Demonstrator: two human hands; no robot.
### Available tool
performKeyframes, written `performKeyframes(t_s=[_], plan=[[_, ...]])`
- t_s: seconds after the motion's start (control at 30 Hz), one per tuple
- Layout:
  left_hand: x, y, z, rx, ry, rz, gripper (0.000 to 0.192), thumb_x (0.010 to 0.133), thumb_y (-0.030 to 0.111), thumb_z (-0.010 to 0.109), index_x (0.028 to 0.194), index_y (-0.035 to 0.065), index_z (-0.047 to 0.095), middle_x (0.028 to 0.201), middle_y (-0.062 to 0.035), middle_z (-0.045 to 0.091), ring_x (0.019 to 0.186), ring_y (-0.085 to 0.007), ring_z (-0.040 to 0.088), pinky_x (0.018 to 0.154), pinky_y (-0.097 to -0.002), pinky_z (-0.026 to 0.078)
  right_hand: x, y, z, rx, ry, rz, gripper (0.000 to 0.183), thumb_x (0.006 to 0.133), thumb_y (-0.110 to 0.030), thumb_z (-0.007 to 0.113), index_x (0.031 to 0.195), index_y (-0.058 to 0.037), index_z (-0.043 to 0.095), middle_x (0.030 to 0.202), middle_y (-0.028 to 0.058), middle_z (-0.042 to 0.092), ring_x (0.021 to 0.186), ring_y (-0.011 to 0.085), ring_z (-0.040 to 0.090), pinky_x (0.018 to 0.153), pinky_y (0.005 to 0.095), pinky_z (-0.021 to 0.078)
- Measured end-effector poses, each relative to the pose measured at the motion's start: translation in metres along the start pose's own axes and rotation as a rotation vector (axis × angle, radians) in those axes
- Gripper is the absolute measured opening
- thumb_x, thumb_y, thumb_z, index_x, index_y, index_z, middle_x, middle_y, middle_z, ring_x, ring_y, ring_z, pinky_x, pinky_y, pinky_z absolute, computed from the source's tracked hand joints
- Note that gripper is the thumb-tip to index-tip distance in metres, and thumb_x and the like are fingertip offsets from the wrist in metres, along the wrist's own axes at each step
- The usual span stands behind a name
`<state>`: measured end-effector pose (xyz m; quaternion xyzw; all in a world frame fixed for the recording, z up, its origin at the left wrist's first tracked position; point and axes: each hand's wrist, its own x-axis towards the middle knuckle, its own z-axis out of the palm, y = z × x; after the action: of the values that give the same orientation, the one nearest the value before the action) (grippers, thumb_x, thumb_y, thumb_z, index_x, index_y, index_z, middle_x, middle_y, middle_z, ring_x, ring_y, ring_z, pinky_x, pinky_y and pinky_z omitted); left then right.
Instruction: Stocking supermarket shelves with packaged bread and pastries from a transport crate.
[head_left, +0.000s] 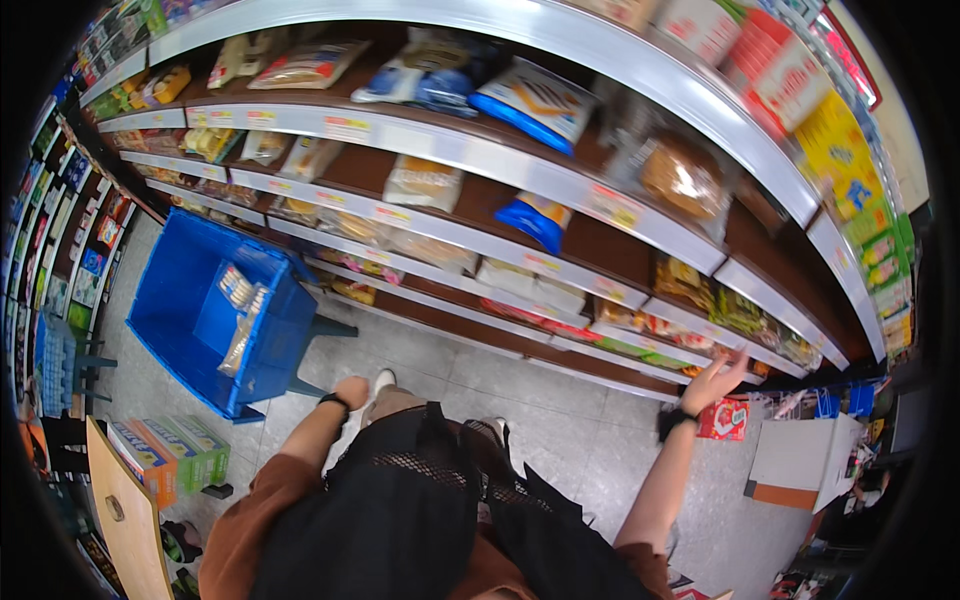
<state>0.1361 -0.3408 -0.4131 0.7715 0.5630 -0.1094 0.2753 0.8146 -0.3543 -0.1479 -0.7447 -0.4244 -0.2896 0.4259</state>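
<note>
My right hand (714, 382) reaches out at the right, its fingers apart, near the lower shelf edge and several small snack packs; it holds nothing that I can see. My left hand (351, 391) hangs low beside my leg, its fingers curled; whether anything is inside cannot be told. Left of it stands a blue plastic crate (187, 281), tilted on a dark stool, with a few clear bread packs (238, 341) inside. Before me run shelves with bagged bread (684, 176), a blue-and-white bag (536, 101) and a smaller blue pack (534, 217).
Orange and green cartons (176, 454) stand on the floor at lower left beside a wooden board (124, 517). A red box (724, 418) lies beyond my right wrist, near a white counter (799, 457). Another stocked shelf (64, 225) stands at far left.
</note>
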Motion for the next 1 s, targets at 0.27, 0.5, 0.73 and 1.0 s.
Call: performKeyframes(t_s=[0.27, 0.5, 0.73, 1.0], plan=[[-0.101, -0.195, -0.054, -0.070, 0.126, -0.313, 0.021, 0.080, 0.023, 0.053, 0.081, 0.0079, 0.067, 0.082, -0.0185, 0.067, 0.080, -0.0371, 0.065, 0.073, -0.0492, 0.051, -0.466, -0.096, -0.009, -0.032, -1.899, 0.231, 0.030, 0.085, -0.022, 0.054, 0.102, 0.0010, 0.063, 0.102, 0.0222, 0.064, 0.093, 0.0338, 0.062, 0.079, 0.0452, 0.0483], [-0.045, -0.149, -0.024, -0.416, -0.064, -0.352, 0.029, 0.081, 0.027, 0.051, 0.086, 0.0066, 0.071, 0.091, -0.0217, 0.067, 0.089, -0.0390, 0.064, 0.083, -0.0472, 0.049, -0.454, -0.146, 0.017, 0.176, -2.022, -0.710, 0.034, 0.082, -0.032, 0.058, 0.089, -0.0011, 0.069, 0.082, 0.0134, 0.070, 0.073, 0.0259, 0.066, 0.068, 0.0400, 0.0515], [-0.025, -0.117, -0.068, -0.327, 0.118, -0.040, 0.021, 0.083, 0.022, 0.051, 0.084, 0.0085, 0.067, 0.087, -0.0165, 0.066, 0.084, -0.0357, 0.063, 0.073, -0.0479, 0.050, -0.440, -0.174, 0.065, 0.267, -1.474, 0.940, 0.031, 0.085, -0.025, 0.056, 0.102, -0.0004, 0.064, 0.076, 0.0131, 0.070, 0.068, 0.0232, 0.067, 0.066, 0.0339, 0.0541], [-0.085, -0.093, -0.156, -0.539, 0.675, -0.193, 0.014, 0.081, 0.006, 0.053, 0.087, 0.0052, 0.065, 0.085, -0.0129, 0.065, 0.080, -0.0320, 0.063, 0.070, -0.0397, 0.049, -0.462, -0.239, 0.093, 0.091, -1.935, 0.026, 0.030, 0.086, -0.030, 0.050, 0.097, -0.0071, 0.067, 0.088, 0.0194, 0.067, 0.090, 0.0375, 0.064, 0.080, 0.0423, 0.0501]])
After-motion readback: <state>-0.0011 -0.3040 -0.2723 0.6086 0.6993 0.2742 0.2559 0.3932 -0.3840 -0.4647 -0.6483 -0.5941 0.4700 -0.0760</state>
